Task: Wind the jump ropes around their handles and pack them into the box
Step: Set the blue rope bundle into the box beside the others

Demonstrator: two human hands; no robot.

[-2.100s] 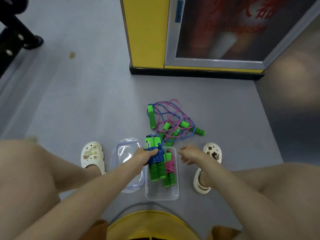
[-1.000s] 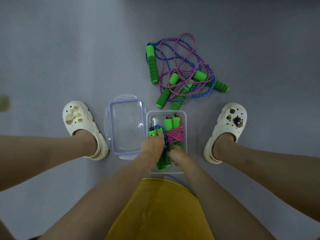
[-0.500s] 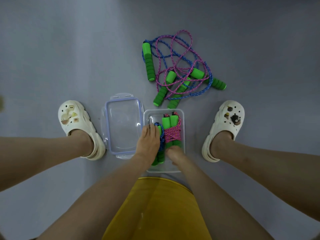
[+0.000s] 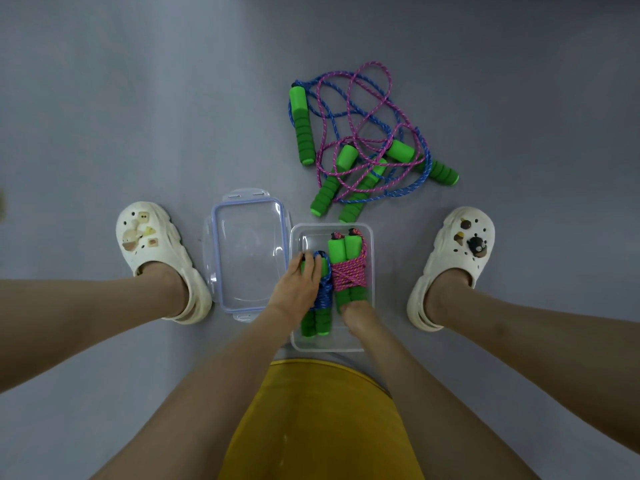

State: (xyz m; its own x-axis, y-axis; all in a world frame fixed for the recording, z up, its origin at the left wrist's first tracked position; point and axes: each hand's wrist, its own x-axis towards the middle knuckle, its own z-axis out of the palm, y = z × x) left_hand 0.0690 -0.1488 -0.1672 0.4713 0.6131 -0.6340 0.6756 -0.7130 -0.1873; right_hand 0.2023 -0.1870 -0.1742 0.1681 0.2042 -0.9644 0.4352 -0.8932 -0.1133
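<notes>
**Jump ropes, packed and unpacked: floor count**

Container 1: one clear plastic box point(image 4: 311, 242) is sitting open on the grey floor point(image 4: 138, 98) between the person's feet. Two wound jump ropes are lying in it side by side, each a pair of green foam handles bound together by its own cord.
- Blue-wound bundle point(image 4: 323, 299): it is lying on the left side of the box. The left hand point(image 4: 298, 289) is resting on it with fingers laid fairly straight over the handles' far ends.
- Pink-wound bundle point(image 4: 348, 271): it is lying on the right side. The right hand point(image 4: 358, 317) is touching its near end; how its fingers are set I cannot tell, as they are tucked out of sight.

Container 2: one clear lid point(image 4: 247, 258) with a lilac rim is lying just left of the box, touching it.

Loose stock: one tangle is lying beyond the box, made of one blue rope point(image 4: 420, 157), one pink rope point(image 4: 367, 98) and four green handles point(image 4: 300, 123).

Also in view: two cream clogs point(image 4: 152, 247) are flanking the containers.
</notes>
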